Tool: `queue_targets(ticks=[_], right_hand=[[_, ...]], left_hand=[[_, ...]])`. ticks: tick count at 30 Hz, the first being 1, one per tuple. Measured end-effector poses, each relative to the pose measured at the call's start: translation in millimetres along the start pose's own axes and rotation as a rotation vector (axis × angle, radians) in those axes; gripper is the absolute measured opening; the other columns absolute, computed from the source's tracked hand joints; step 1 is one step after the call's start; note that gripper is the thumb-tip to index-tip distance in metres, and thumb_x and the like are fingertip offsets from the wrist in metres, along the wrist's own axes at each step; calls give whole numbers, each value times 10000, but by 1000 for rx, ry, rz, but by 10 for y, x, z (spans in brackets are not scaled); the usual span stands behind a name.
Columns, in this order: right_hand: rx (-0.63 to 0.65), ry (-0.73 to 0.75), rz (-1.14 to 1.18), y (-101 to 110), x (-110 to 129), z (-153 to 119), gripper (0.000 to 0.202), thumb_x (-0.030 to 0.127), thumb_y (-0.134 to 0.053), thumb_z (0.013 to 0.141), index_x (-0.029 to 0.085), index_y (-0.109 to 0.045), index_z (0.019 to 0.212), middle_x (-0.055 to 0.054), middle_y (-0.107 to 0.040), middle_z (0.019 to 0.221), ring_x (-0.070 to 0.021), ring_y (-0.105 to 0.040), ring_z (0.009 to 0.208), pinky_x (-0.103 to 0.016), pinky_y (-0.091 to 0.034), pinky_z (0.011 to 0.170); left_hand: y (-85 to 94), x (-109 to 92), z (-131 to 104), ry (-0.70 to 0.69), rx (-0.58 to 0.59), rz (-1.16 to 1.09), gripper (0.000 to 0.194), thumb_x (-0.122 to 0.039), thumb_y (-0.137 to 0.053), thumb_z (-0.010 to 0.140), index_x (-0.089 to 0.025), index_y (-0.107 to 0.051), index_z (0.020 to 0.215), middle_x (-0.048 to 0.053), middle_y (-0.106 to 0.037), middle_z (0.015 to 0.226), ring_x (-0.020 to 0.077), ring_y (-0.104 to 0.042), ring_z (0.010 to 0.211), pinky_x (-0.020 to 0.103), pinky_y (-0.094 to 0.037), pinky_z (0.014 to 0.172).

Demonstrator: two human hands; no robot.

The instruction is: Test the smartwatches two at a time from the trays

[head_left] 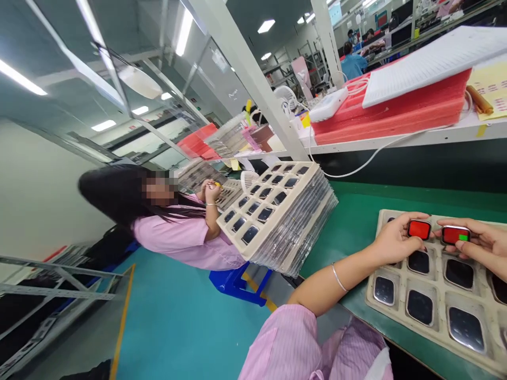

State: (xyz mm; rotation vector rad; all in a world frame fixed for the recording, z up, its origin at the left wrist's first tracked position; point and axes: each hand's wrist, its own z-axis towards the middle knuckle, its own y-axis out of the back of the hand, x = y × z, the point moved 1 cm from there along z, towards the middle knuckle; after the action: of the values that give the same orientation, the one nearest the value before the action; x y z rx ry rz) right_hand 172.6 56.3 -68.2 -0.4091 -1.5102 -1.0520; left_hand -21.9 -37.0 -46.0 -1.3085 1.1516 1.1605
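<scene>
My left hand (398, 237) grips a smartwatch body (419, 229) by its edges; its screen glows red. Beside it, my right hand (485, 240) pinches a second smartwatch body (451, 235), whose screen is red with a small green block under the thumb. Both hands are over a beige moulded tray (400, 279) on the green bench. In the tray's pockets lie several watch bodies with dark screens, such as a dark watch (420, 307) in the near row. The tray's right side runs out of view.
A tall stack of filled trays (293, 221) stands on the bench to the left. Past it sits a co-worker in a pink top (178, 237), hands raised. Above the bench, a shelf holds red foam (396, 116), papers (431, 66) and a white cable (364, 168).
</scene>
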Motion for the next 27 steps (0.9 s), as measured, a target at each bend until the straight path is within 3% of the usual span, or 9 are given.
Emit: queue_targets(ticks=[2,4,6,12,16,20,27], right_hand=[[125,-35,109,-18,190,-25,360,337,-645,801,275,-679,1154,-139,-697,1186,-241,-728,916,-293,-607,807],[143,-25,145,-43,380,-35,355,260,-587,809,222,-669,1152,-134,-701,1155,-216,-721,842,-310,-616,770],[178,8,177,-72,496,-15,417,173,-546,770,192,-655,1173,-125,-688,1168,-221,-717,895,-329,-616,772],[191,-14,249,-69,448,32,584,45,-477,699,177,-599,1254,-95,-686,1130,-181,-713,885,-290,-598,720],[196,1,284,-64,428,28,485,73,-536,768,186,-605,1235,-71,-694,1059,-159,-705,840,-261,-579,689],[176,-39,315,-59,414,33,265,228,-582,885,176,-649,1136,-48,-695,915,-130,-676,701,-236,-559,609],[154,-26,308,-67,456,20,216,300,-592,890,148,-669,1023,-37,-695,832,-90,-588,569,-209,-503,540]], left_hand=[[15,-11,-1,-35,18,1,701,-53,-592,636,-184,-554,1324,58,-684,1013,178,-679,837,370,-553,878],[42,-21,-4,-62,7,-10,694,-48,-557,618,-189,-558,1298,45,-674,1016,161,-670,821,341,-554,850],[75,-19,8,-69,28,-37,712,-34,-526,608,-190,-541,1303,31,-676,970,134,-659,762,314,-550,819],[107,-60,17,-95,20,16,689,-38,-555,652,-203,-523,1320,37,-698,983,127,-665,726,289,-556,750],[87,-122,-15,-115,-19,45,523,-178,-681,743,-198,-563,1253,46,-713,980,124,-656,683,254,-543,637],[105,-119,-1,-83,-47,67,354,-402,-684,825,-159,-630,1076,50,-711,821,112,-610,542,208,-412,460],[120,-111,-6,-29,-54,62,451,-561,-682,801,-151,-653,985,63,-718,759,123,-603,490,209,-360,434]])
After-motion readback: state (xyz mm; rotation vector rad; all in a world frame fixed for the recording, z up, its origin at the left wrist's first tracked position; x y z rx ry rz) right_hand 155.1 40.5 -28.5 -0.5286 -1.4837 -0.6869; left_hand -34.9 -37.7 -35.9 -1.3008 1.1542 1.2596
